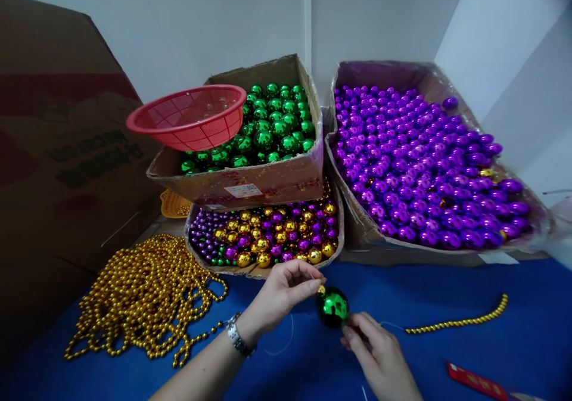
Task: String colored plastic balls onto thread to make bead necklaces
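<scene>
A large shiny green bead hangs between my two hands above the blue tabletop. My left hand, with a metal watch on its wrist, pinches at the small gold bead on the green bead's upper left; a thin clear string shows there. At the lower right edge of the green bead, my right hand has its thumb and fingers closed on it. From behind the right hand the string runs right to a short strand of gold beads lying on the table.
A heap of gold bead strands lies left. Behind stand a box of green beads with a red plastic basket on it, a box of mixed beads and a box of purple beads. A red-handled tool lies front right.
</scene>
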Demonstrator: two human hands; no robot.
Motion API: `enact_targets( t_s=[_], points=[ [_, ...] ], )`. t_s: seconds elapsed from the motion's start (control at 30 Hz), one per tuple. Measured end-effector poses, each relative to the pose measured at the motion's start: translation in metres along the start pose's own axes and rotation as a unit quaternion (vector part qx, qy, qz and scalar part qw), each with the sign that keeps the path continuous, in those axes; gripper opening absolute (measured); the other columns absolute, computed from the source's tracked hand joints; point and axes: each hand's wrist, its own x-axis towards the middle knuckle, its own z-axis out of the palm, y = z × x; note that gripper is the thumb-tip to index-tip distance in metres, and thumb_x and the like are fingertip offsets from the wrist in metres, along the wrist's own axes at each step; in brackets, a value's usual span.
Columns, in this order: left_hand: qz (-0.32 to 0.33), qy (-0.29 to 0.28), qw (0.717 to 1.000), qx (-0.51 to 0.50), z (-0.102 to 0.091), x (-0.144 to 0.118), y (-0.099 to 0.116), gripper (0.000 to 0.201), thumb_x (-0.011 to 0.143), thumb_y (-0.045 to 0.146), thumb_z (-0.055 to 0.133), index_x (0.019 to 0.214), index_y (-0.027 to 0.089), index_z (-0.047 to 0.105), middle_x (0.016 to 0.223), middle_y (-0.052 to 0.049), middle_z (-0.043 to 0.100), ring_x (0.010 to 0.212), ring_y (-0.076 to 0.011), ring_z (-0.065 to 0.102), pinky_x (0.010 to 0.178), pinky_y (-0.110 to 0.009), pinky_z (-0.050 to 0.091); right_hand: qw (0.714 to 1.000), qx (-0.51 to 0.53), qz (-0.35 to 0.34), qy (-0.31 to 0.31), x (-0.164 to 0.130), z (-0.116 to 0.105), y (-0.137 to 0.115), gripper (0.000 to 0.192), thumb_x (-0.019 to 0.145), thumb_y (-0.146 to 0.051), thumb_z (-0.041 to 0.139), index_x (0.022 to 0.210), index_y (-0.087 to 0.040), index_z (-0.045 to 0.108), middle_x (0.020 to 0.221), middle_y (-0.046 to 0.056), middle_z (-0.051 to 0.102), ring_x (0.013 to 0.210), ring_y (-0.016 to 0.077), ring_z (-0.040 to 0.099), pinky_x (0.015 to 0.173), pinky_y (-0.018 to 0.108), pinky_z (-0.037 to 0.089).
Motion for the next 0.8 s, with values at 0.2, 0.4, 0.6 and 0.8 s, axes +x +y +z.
enact_targets(
  t_s=[0.2, 0.4, 0.6, 0.8],
  points=[
    [0.004, 0.017, 0.999, 0.029, 0.003, 0.007, -0.004, 0.019, 0.078, 0.03, 0.065, 0.084, 0.012, 0.064, 0.085, -0.007, 0.067, 0.072, -0.0131, 0.058, 0.067, -0.024, 0.046, 0.984, 0.153, 0.093, 0.006, -0.001, 0.002, 0.003, 0.029, 0.091, -0.043, 0.047, 0.103, -0.019, 0.055, 0.089, 0.005, 0.062, 0.078, 0.0169, 0.065, 0.072, 0.025, 0.053],
    [0.018, 0.043, 0.997, 0.067, 0.007, 0.003, -0.013, 0.02, 0.08, 0.032, 0.062, 0.081, 0.012, 0.062, 0.081, -0.005, 0.065, 0.071, -0.0143, 0.057, 0.066, -0.025, 0.046, 0.996, 0.041, 0.065, 0.037, -0.001, -0.011, 0.014, 0.028, 0.092, -0.037, 0.045, 0.115, -0.021, 0.051, 0.095, 0.006, 0.061, 0.086, 0.0181, 0.063, 0.077, 0.029, 0.052],
    [-0.003, 0.071, 0.993, 0.091, 0.012, -0.009, -0.043, 0.024, 0.082, 0.035, 0.058, 0.079, 0.012, 0.062, 0.07, -0.005, 0.065, 0.064, -0.0146, 0.057, 0.062, -0.026, 0.046, 0.97, -0.21, -0.095, 0.073, 0.0, -0.027, 0.04, 0.03, 0.095, -0.024, 0.035, 0.118, -0.021, 0.053, 0.108, 0.009, 0.061, 0.102, 0.0227, 0.058, 0.087, 0.037, 0.049],
    [0.046, 0.074, 0.982, 0.17, 0.017, -0.017, -0.035, 0.024, 0.086, 0.034, 0.054, 0.08, 0.013, 0.063, 0.073, -0.005, 0.065, 0.067, -0.0147, 0.058, 0.062, -0.024, 0.046, 0.936, -0.299, -0.17, 0.078, 0.007, -0.014, 0.025, 0.037, 0.094, -0.024, 0.041, 0.129, -0.02, 0.048, 0.118, 0.011, 0.058, 0.105, 0.0245, 0.058, 0.087, 0.038, 0.05]
  ],
)
